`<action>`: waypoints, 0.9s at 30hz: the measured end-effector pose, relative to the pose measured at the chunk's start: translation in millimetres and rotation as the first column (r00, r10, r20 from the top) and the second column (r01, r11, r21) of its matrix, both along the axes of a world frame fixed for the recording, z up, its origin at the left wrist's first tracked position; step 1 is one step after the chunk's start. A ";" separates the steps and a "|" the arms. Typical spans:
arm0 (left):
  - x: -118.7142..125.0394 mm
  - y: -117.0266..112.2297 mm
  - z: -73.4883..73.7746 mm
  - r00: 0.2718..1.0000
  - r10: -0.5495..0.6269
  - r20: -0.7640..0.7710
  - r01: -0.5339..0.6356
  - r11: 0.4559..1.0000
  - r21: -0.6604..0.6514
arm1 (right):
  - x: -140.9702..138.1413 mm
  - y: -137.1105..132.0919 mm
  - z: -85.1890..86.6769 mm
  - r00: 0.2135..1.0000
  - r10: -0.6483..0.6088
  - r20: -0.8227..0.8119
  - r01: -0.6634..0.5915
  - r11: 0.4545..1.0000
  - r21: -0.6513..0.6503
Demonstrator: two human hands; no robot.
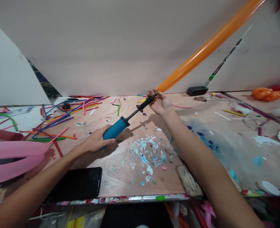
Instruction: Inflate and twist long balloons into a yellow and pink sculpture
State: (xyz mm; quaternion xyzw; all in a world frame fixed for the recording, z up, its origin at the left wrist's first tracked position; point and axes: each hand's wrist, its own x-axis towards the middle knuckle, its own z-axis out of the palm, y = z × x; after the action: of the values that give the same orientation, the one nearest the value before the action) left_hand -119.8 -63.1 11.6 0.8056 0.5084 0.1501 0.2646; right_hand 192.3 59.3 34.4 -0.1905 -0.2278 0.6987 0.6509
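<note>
**A:** What is held in the fingers (107, 141) of the left hand (95, 143)?

**B:** The teal barrel of the pump (117, 127) is clasped there. The fingers are curled round its near end, low over the surface (201, 133) and left of centre.

**A:** And the right hand (160, 104)?

**B:** Its fingers (154, 94) are pinched shut about the pump's black tip, where the neck of the orange balloon (208, 44) is seated. Whether the rubber alone is pressed, or the tip as well, cannot be made out.

**A:** How is the pump laid between the two?

**B:** Its long axis is run from near left to far right, rising slightly. The barrel is at the left hand, the thin black stem is exposed between, and the tip is at the right hand. The right hand is the farther one, and the one nearer the balloon.

**A:** Which way is the balloon carried from those fingers?

**B:** Up and to the right, nearly in line with the pump, until its end is cut off at the upper right corner. It is inflated and held clear of the surface.

**A:** What is seen around?

**B:** Loose uninflated balloons (59, 118) are scattered at far left. A pink balloon (9, 161) is laid at the near left edge, and a black phone (76, 185) is set just beneath the left forearm.
</note>
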 end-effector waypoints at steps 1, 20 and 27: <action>-0.3 0.0 -0.2 1.000 0.001 0.007 -0.001 1.000 -0.002 | 0.3 0.0 0.0 1.000 0.004 -0.006 -0.004 1.000 -0.008; -2.1 -0.6 -2.6 0.999 0.009 0.036 -0.009 1.000 0.000 | 2.4 -0.3 -0.4 0.996 0.081 0.038 -0.085 0.991 0.101; -1.5 -2.5 -1.2 0.998 0.037 0.044 -0.036 0.999 -0.007 | 1.6 0.5 -2.1 0.994 0.041 0.104 -0.049 0.996 0.077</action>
State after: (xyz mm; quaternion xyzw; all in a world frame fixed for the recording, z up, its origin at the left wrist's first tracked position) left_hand -121.3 -65.5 10.3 0.7919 0.5174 0.1713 0.2755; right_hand 193.9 59.9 32.3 -0.1948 -0.2925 0.6928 0.6297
